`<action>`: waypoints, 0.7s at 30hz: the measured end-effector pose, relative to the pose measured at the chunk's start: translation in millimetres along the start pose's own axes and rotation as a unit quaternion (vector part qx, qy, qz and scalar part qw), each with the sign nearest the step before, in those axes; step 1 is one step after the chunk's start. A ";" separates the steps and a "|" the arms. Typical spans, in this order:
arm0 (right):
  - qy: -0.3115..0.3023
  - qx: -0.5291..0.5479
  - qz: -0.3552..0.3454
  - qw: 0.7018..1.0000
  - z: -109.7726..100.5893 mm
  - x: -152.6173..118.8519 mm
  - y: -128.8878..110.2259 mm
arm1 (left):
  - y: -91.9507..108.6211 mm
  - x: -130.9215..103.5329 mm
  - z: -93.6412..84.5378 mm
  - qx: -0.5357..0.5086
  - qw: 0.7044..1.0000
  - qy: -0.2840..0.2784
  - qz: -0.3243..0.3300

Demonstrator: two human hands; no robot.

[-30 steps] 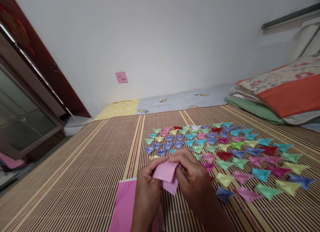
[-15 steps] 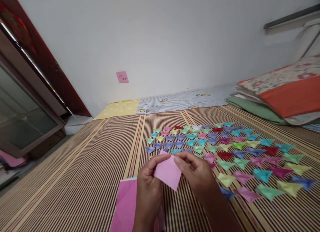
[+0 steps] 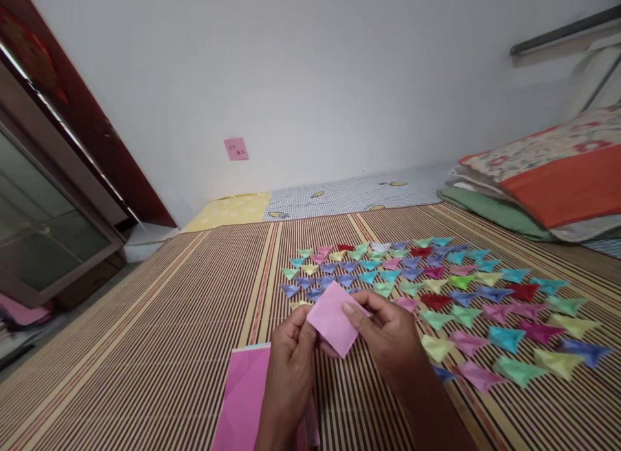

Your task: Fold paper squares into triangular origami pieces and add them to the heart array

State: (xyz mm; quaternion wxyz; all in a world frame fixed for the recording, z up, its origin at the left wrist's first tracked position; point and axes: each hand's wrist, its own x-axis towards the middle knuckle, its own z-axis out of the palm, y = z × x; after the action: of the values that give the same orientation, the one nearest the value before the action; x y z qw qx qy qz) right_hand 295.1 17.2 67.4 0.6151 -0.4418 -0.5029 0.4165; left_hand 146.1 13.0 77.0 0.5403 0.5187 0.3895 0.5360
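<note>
Between my hands is a small folded sheet of pink paper [image 3: 334, 318], turned like a diamond above the mat. My left hand [image 3: 292, 354] pinches its left corner, with some fingers tucked beneath. On the right side, my right hand [image 3: 388, 331] grips it with the thumb flat on top and the fingers behind. Beyond and to the right, many small folded paper boats [image 3: 466, 317] in several colours lie in rows. Under my left forearm rests a stack of pink paper sheets [image 3: 242, 393], partly hidden.
A striped bamboo mat [image 3: 194, 321] covers the bed. At the right lie folded bedding and an orange floral pillow [image 3: 572, 179]. A pink note [image 3: 236, 149] is stuck on the white wall [image 3: 339, 82]. A glass-fronted cabinet [image 3: 39, 218] stands at the left.
The pink paper has turned into a more upright diamond and risen slightly. My left fingers have shifted from its top edge to its left corner; my right thumb has slid further onto its face.
</note>
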 end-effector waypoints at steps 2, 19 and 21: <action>0.000 -0.010 -0.003 1.000 -0.3 0.3 1.0 | -0.4 0.0 -0.4 -0.023 0.999 -0.022 -0.021; -0.021 0.029 0.008 0.999 -0.7 0.5 -1.7 | 2.1 -3.0 -4.9 0.016 1.000 0.022 -0.008; -0.021 0.030 0.008 0.999 -0.7 0.3 -2.5 | 1.4 -1.9 -5.1 -0.001 1.000 0.020 -0.022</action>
State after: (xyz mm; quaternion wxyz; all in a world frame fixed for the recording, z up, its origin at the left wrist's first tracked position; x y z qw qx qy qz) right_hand 296.0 16.8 69.9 0.6138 -0.4182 -0.4994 0.4461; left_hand 140.7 11.6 77.4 0.5446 0.4984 0.4110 0.5349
